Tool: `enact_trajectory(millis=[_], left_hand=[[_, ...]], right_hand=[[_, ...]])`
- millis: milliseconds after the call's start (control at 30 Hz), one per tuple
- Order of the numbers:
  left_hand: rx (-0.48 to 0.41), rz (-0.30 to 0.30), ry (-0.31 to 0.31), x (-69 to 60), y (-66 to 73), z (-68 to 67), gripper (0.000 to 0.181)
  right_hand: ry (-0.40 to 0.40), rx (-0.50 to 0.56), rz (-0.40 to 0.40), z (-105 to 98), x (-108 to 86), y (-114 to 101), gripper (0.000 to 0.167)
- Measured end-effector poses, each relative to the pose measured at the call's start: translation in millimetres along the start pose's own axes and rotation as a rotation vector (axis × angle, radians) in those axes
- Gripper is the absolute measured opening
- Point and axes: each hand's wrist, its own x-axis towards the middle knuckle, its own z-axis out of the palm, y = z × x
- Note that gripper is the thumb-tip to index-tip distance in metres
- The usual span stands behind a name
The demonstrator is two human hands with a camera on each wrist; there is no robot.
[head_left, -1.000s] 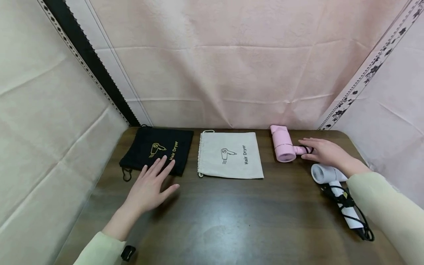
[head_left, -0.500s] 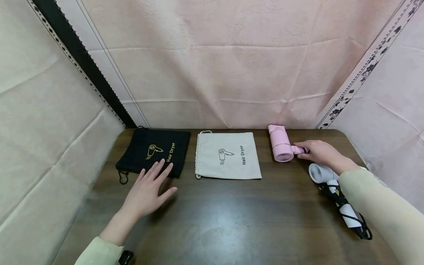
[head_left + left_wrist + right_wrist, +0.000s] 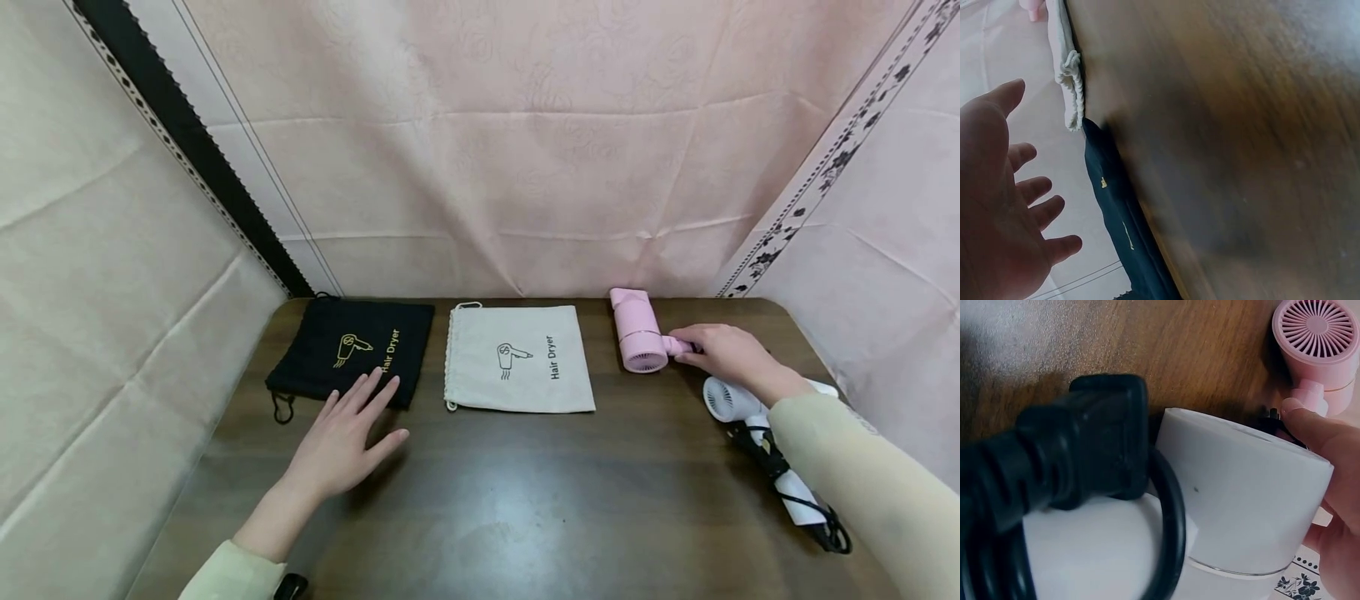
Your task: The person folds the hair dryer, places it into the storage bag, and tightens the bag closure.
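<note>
Head view, working left to right: I have the left hand (image 3: 341,446) poised over the surface (image 3: 480,517), fingers straight and spread, holding nothing; the left wrist view shows it apart from the black pouch (image 3: 330,357) just beyond its fingertips. Between the two hands, farther from me, a pale pouch (image 3: 517,367) lies flat. Next comes the pink hair dryer (image 3: 639,333), lying just left of the right hand (image 3: 727,354), which has its thumb and fingers closed around the handle. I judge the step in hand to be taking hold of that dryer; the next move calls for a secure grip and a lift that avoids the white hair dryer (image 3: 731,402), partly under the right forearm, its handle wrapped in black cord (image 3: 772,460).
</note>
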Motion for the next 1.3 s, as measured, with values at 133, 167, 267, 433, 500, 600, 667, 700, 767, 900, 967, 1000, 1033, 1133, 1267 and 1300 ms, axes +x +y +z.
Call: enact_trajectory(millis=[133,167,267,433,500,600,667,700,767,900,967,1000,1033,1133,1267,1300], left_hand=[[-0.012,0.002,0.0,-0.4,1.6,-0.3,0.077],[-0.016,0.004,0.0,-0.3,1.9,-0.1,0.076],[-0.028,0.004,-0.013,0.8,3.0,0.3,0.077],[-0.029,0.016,-0.012,1.4,6.5,-0.4,0.077],[-0.025,0.024,-0.004,0.9,8.4,-1.2,0.077],[-0.024,0.03,-0.006,0.1,10.6,-2.3,0.077],[-0.022,0.034,-0.008,-0.5,11.8,-2.9,0.077],[-0.02,0.037,-0.007,-0.7,12.3,-3.1,0.077],[-0.015,0.045,-0.003,-1.0,13.2,-3.5,0.078],[-0.001,0.07,0.013,-1.4,15.2,-4.7,0.078],[0.007,0.083,0.022,-1.5,16.4,-5.3,0.078],[0.011,0.089,0.026,-1.8,17.1,-5.8,0.078],[0.016,0.095,0.031,-2.1,17.7,-6.2,0.078],[0.032,0.12,0.049,-3.2,18.8,-7.2,0.078],[0.058,0.159,0.081,-3.7,18.7,-8.4,0.078],[0.065,0.167,0.086,-3.4,18.5,-8.7,0.078]], right_hand=[[0.003,-0.023,-0.008,0,-1.8,-2,0.039],[0.006,-0.027,-0.012,0,-2.0,-3,0.039],[0.021,-0.036,-0.031,-3,-2.5,-5,0.038],[0.071,-0.041,-0.069,-12,-3.7,-11,0.036],[0.091,-0.05,-0.084,-16,-4.5,-14,0.035],[0.11,-0.076,-0.104,-24,-6.4,-20,0.034],[0.121,-0.085,-0.124,-29,-8.2,-27,0.034],[0.128,-0.086,-0.139,-32,-9.1,-31,0.034],[0.142,-0.082,-0.178,-37,-11.5,-41,0.033],[0.188,-0.095,-0.285,-42,-14.6,-60,0.034],[0.217,-0.104,-0.339,-43,-15.3,-70,0.035],[0.233,-0.106,-0.365,-42,-15.3,-75,0.036],[0.248,-0.107,-0.393,-42,-15.2,-80,0.037],[0.283,-0.1,-0.467,-41,-14.1,-94,0.039],[0.316,-0.076,-0.566,-36,-10.8,-113,0.042],[0.32,-0.072,-0.587,-35,-10.3,-118,0.042]])
